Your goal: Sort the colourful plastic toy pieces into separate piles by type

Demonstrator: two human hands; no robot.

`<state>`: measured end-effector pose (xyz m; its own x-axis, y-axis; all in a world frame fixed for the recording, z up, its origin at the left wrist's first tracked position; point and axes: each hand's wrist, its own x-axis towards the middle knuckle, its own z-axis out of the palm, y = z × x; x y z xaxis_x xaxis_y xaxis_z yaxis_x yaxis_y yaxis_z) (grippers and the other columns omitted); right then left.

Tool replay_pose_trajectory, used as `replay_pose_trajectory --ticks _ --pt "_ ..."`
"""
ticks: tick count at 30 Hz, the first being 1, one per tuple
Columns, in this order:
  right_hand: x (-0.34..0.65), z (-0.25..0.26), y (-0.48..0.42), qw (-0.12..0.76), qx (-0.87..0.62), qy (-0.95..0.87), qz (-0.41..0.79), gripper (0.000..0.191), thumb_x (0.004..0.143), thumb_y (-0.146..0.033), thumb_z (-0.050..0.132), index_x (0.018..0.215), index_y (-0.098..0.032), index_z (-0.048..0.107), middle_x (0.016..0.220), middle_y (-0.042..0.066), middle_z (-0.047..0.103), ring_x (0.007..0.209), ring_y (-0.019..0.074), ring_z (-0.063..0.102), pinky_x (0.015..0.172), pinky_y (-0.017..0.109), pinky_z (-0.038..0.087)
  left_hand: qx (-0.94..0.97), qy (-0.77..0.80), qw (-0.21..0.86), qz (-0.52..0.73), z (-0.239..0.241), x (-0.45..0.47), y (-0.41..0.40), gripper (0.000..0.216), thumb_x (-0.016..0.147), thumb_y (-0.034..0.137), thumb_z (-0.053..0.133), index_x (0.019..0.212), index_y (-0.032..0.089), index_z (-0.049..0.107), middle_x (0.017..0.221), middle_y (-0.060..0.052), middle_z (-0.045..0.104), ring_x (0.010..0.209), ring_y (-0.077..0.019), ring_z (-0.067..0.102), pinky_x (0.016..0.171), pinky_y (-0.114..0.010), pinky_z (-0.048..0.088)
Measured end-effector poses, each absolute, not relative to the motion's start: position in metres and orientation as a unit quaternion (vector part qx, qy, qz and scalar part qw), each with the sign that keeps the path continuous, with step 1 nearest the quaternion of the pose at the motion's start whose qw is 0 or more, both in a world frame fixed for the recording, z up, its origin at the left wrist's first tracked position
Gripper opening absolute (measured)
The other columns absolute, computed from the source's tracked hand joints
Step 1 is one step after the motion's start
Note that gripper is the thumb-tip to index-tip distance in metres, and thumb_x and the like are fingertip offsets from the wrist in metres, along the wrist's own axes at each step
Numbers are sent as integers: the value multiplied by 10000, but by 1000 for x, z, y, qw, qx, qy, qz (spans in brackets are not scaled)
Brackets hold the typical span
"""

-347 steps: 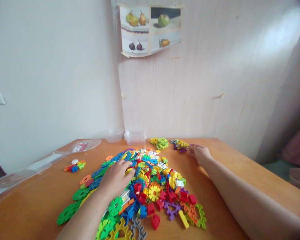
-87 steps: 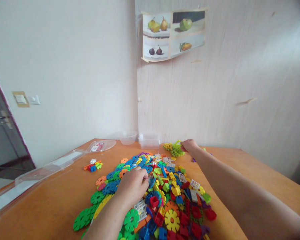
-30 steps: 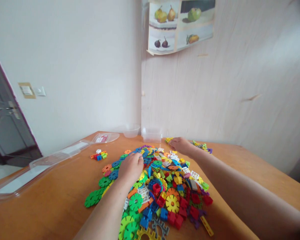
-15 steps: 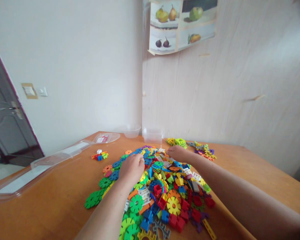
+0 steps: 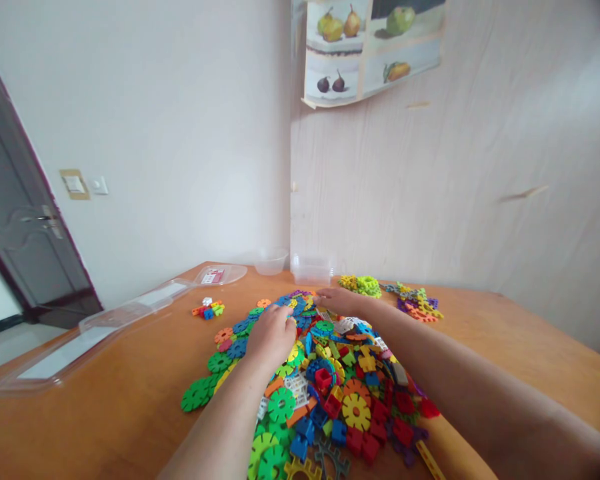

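A heap of colourful plastic building pieces spreads over the wooden table [image 5: 145, 400]. My left hand [image 5: 273, 333] lies palm down on its left far part, over blue slotted discs; its fingers reach forward, their tips partly hidden. At the heap's far edge my right hand [image 5: 337, 301] rests with fingers stretched leftward, touching the pieces there. No piece shows clearly held in either hand. Nearer me are a green slotted disc [image 5: 281, 405], a yellow slotted disc [image 5: 356, 411], a white lattice piece [image 5: 297, 390], red blocks [image 5: 363, 443] and blue blocks [image 5: 301, 437].
Clear plastic containers [image 5: 313, 268] stand by the wall, with a clear lid [image 5: 221, 275] beside them. Long clear covers [image 5: 70, 350] line the left edge. Small groups sit apart: mixed blocks [image 5: 208, 310], yellow-green pieces [image 5: 367, 286] and gear-like pieces [image 5: 420, 305].
My right hand has moved left along the heap's far edge, closer to my left hand. My left hand stays over the blue discs. The view has shifted slightly.
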<state>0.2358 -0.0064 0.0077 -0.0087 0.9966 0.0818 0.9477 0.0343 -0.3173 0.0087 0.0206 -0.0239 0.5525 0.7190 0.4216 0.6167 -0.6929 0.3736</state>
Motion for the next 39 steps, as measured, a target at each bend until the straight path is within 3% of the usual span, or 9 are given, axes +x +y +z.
replay_pose_trajectory --ticks 3,10,16,22,28,34,39 --pt "224 8 -13 143 -673 -717 106 451 921 -447 531 1270 -189 654 1291 92 660 1165 232 614 988 300 460 879 375 97 277 -27 9 22 303 914 236 457 1120 191 675 1187 -95 675 1165 -224 594 1032 -337 424" --pt "195 23 -50 165 -623 -751 142 317 839 -229 570 1107 -230 739 1096 16 739 995 191 651 902 282 474 882 365 100 279 -26 11 21 345 912 200 446 1175 174 668 1217 -109 674 1178 -234 596 1042 -352 425" --pt "181 31 -94 217 -607 -745 172 266 842 -220 574 1052 -244 737 1017 -6 743 914 178 647 851 287 483 885 355 121 275 -22 12 19 338 928 207 423 1147 179 679 1199 -102 690 1146 -228 614 1002 -349 451" --pt "183 38 -134 281 -604 -721 191 213 880 -250 558 1007 -223 727 961 3 735 906 169 643 847 289 496 892 330 126 282 -19 13 16 310 923 223 425 1074 208 695 1120 -72 711 1068 -209 634 923 -315 470" --pt "210 29 -164 362 -652 -646 161 242 873 -277 561 1049 -207 712 1058 34 729 970 193 655 876 327 503 894 317 144 281 -12 15 8 258 910 261 471 1018 228 703 1071 -54 722 1018 -202 641 867 -292 463" --pt "246 18 -191 341 -706 -603 149 278 863 -328 559 1046 -181 707 955 46 718 860 187 639 752 302 492 900 283 194 269 -5 16 -5 260 922 323 484 989 234 718 921 -31 733 884 -190 653 789 -278 467" --pt "256 18 -210 274 -752 -579 158 257 825 -320 576 994 -166 695 703 -5 610 631 133 532 566 245 396 903 243 203 291 -1 18 -13 267 925 335 484 977 228 723 974 -34 733 912 -187 651 818 -280 476"
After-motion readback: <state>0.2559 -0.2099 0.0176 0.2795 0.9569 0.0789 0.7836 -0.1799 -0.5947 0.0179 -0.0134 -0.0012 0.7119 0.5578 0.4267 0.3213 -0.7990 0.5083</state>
